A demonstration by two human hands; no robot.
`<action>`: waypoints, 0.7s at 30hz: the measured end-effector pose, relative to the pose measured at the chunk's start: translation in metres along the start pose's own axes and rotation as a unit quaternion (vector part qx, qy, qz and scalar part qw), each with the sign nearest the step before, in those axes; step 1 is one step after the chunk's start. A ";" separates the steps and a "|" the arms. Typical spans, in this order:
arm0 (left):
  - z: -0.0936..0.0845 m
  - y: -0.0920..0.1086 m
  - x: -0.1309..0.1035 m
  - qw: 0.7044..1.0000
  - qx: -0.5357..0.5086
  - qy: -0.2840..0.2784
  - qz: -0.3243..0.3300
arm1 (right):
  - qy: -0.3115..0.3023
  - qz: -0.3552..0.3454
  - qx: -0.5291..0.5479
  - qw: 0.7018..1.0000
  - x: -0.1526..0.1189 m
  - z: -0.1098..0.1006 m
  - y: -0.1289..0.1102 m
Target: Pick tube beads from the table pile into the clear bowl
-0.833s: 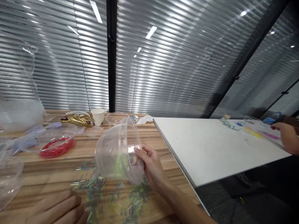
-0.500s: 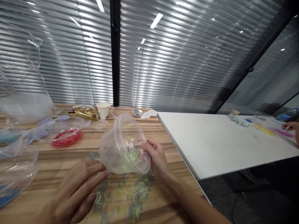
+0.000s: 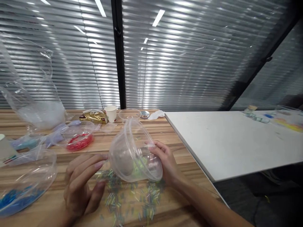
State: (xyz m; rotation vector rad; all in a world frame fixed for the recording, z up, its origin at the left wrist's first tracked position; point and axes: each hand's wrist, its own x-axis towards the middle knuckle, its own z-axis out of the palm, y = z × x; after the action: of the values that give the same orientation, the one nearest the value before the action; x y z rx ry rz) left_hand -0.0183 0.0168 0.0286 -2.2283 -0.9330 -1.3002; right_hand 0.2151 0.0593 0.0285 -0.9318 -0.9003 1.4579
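A clear plastic bowl (image 3: 123,151) is tipped on its side above the wood-grain table, its mouth facing right. Small yellow-green pieces (image 3: 140,165) lie inside it. My right hand (image 3: 165,160) grips the rim on the right, thumb on the inner side. At the left of the bowl, my left hand (image 3: 82,183) has its fingers apart and bent, holding nothing, with fingertips close to the bowl's side. Many small tube-like pieces (image 3: 132,198) in green, yellow and blue are scattered on the table below the bowl.
Clear containers hold red strands (image 3: 80,142) and blue pieces (image 3: 21,197) at left. Behind stand a plastic bag with white contents (image 3: 42,115), a gold packet (image 3: 94,116), a paper cup (image 3: 110,113) and a tissue (image 3: 156,114). A white table (image 3: 227,142) adjoins at right.
The view has turned left, so things sit farther right. My left fingers have bent more and drawn slightly off the bowl. The other person's hand at far right is out of view.
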 end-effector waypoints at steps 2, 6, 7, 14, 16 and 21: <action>0.006 0.004 0.006 0.997 0.002 0.073 0.023 | -0.001 -0.005 -0.013 1.000 0.000 0.000 0.001; 0.013 0.010 0.007 1.000 -0.006 0.022 -0.009 | -0.008 -0.014 -0.019 1.000 0.001 -0.003 0.005; 0.013 0.011 0.007 1.000 -0.007 0.009 -0.017 | -0.008 -0.015 -0.022 1.000 0.002 -0.004 0.005; 0.013 0.016 0.008 0.996 -0.046 0.002 -0.080 | -0.010 -0.053 -0.135 0.989 -0.001 -0.004 0.004; 0.012 0.014 0.006 0.996 -0.042 0.004 -0.073 | -0.007 -0.062 -0.159 0.985 -0.003 -0.003 0.004; 0.008 0.005 -0.001 0.998 -0.016 0.034 -0.047 | -0.004 -0.064 -0.181 0.981 -0.005 -0.002 0.003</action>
State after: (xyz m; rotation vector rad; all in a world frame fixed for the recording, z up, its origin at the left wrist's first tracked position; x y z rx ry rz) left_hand -0.0100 0.0176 0.0240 -2.1726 -1.0088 -1.4315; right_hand 0.2164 0.0537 0.0256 -1.1096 -1.2360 1.2094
